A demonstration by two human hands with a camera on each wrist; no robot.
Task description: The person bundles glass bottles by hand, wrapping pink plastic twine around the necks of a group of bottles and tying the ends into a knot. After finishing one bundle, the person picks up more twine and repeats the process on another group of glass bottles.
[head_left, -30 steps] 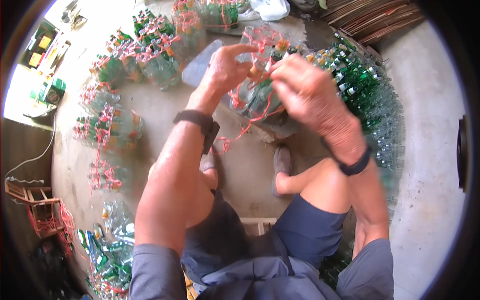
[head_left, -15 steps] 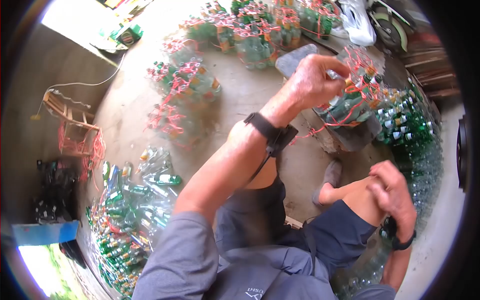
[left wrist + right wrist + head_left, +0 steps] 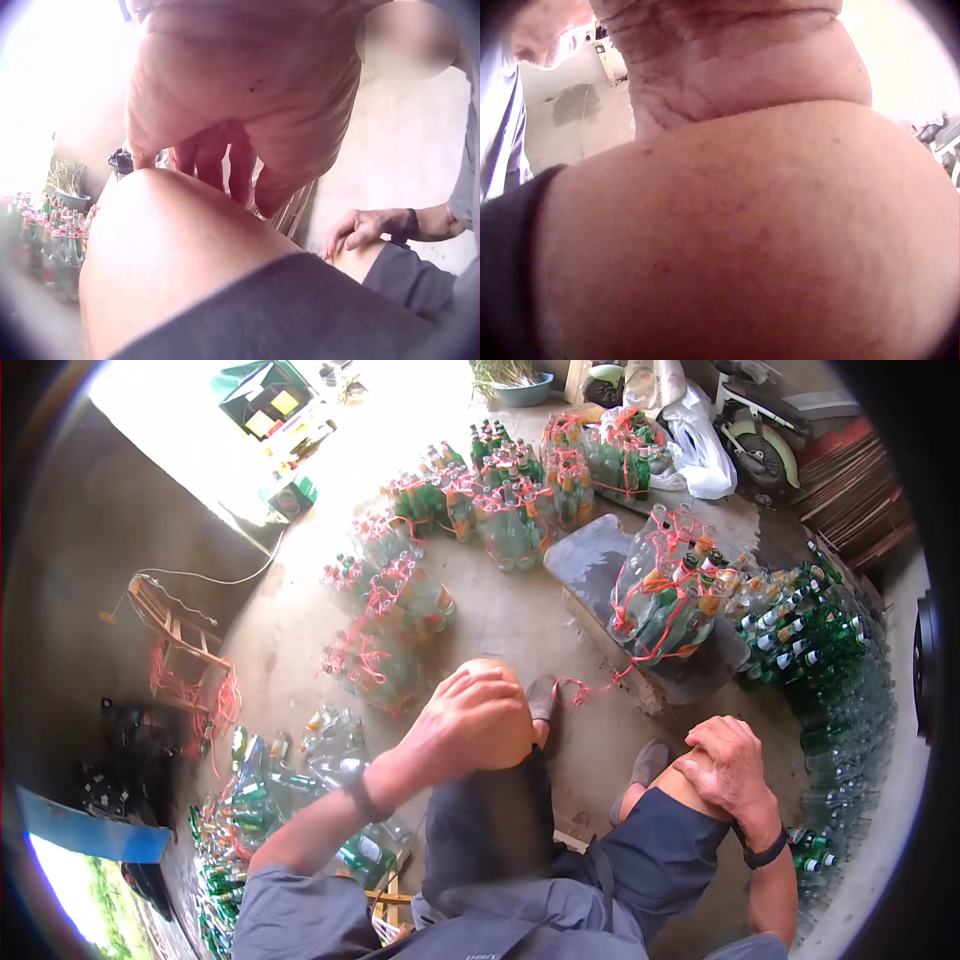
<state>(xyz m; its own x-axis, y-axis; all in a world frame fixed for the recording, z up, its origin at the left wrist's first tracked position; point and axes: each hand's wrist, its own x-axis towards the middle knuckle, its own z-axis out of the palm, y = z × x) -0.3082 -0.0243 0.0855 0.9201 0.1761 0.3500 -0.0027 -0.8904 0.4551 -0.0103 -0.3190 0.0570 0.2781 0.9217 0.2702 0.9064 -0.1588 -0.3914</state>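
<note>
My left hand (image 3: 462, 725) rests on the left knee (image 3: 500, 730), holding nothing. In the left wrist view its fingers (image 3: 206, 161) hang down over the far side of that knee. My right hand (image 3: 728, 765) lies over the right knee, its fingers loosely bent against the skin; the right wrist view shows the palm side (image 3: 742, 67) pressed to the leg. Ahead of both hands, a bundle of glass bottles (image 3: 650, 580) stands bound with red string (image 3: 655, 658) on a low dark slab (image 3: 590, 550). A loose end of the string trails toward the left foot.
More tied bottle bundles (image 3: 510, 515) stand along the left and back. Loose bottles lie in a pile (image 3: 235, 830) at lower left, and a dense row of green bottles (image 3: 800, 630) lines the right wall. A wooden stool (image 3: 175, 630) with red string stands far left.
Both hands were at the string on the bottle bundle. The right hand let go first and dropped to the right knee; the left then came down to the left knee. The head view swung left.
</note>
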